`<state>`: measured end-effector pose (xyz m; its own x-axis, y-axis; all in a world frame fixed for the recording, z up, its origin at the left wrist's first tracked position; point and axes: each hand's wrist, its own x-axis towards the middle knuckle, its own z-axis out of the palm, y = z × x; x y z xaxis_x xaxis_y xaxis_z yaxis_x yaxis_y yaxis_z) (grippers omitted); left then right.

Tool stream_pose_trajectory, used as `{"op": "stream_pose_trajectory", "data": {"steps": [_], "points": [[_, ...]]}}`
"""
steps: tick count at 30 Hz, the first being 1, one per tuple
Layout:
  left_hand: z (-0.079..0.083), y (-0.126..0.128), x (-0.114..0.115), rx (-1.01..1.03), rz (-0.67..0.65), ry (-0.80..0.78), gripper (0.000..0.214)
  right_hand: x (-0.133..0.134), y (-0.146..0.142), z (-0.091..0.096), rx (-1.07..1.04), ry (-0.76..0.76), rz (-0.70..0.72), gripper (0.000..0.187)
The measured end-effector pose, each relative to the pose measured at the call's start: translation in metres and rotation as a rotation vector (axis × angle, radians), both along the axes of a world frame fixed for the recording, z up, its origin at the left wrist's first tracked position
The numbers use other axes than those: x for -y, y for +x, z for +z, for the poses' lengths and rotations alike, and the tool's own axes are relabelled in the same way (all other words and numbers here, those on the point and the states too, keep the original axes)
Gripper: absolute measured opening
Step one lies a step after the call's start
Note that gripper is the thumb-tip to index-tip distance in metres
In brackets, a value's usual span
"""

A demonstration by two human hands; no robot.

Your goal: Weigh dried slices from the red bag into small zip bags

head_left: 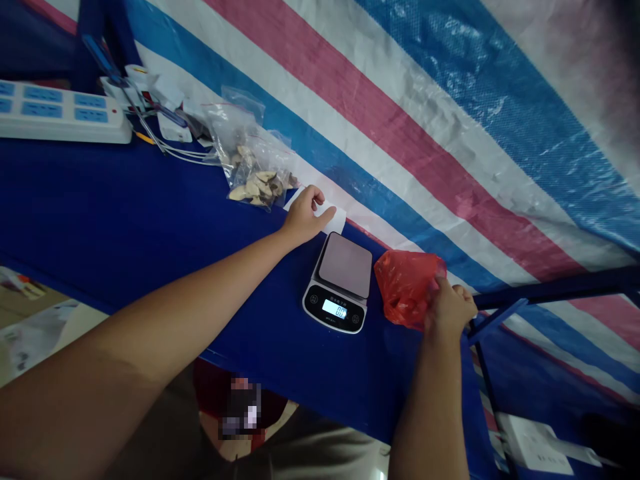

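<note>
My left hand (306,215) reaches across the blue table and pinches a small white card or packet (334,219) lying just behind a digital kitchen scale (340,283). The scale has a bare steel platform and a lit display. My right hand (449,308) grips a crumpled red plastic bag (406,283) that rests on the table right of the scale. A clear plastic bag of pale dried slices (255,175) lies just left of my left hand.
A white and blue power strip (60,112) lies at the far left, with plugs, cables and small white adapters (165,113) beside it. A striped tarp (425,100) hangs behind the table. A blue metal frame (540,293) runs at right. Another power strip (535,443) lies below.
</note>
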<state>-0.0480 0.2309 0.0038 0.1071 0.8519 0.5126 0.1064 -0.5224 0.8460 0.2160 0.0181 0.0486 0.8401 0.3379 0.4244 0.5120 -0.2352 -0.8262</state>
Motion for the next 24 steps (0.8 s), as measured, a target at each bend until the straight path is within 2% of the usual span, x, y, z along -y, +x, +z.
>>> {"op": "stream_pose_trajectory", "data": {"steps": [4, 8, 13, 16, 21, 24], "points": [[0.006, -0.004, 0.004, 0.001, 0.039, 0.019, 0.031, -0.002, -0.005, -0.001, -0.013, 0.056, -0.081, 0.049], [0.009, -0.006, 0.007, -0.045, 0.078, 0.02, 0.046, -0.003, -0.01, -0.002, -0.047, 0.075, -0.065, 0.045], [0.004, 0.0, 0.003, -0.095, -0.054, -0.008, 0.048, -0.003, -0.01, -0.005, -0.095, 0.145, -0.017, 0.046], [0.0, 0.002, 0.001, -0.108, -0.066, -0.005, 0.048, -0.003, -0.009, -0.006, -0.071, 0.119, 0.01, 0.048], [-0.002, 0.002, 0.0, -0.095, -0.066, -0.021, 0.048, -0.001, -0.005, -0.005, -0.01, -0.03, -0.026, 0.044], [-0.001, 0.002, 0.0, -0.091, -0.063, -0.048, 0.05, 0.0, -0.005, -0.004, -0.039, -0.036, -0.04, 0.042]]}}
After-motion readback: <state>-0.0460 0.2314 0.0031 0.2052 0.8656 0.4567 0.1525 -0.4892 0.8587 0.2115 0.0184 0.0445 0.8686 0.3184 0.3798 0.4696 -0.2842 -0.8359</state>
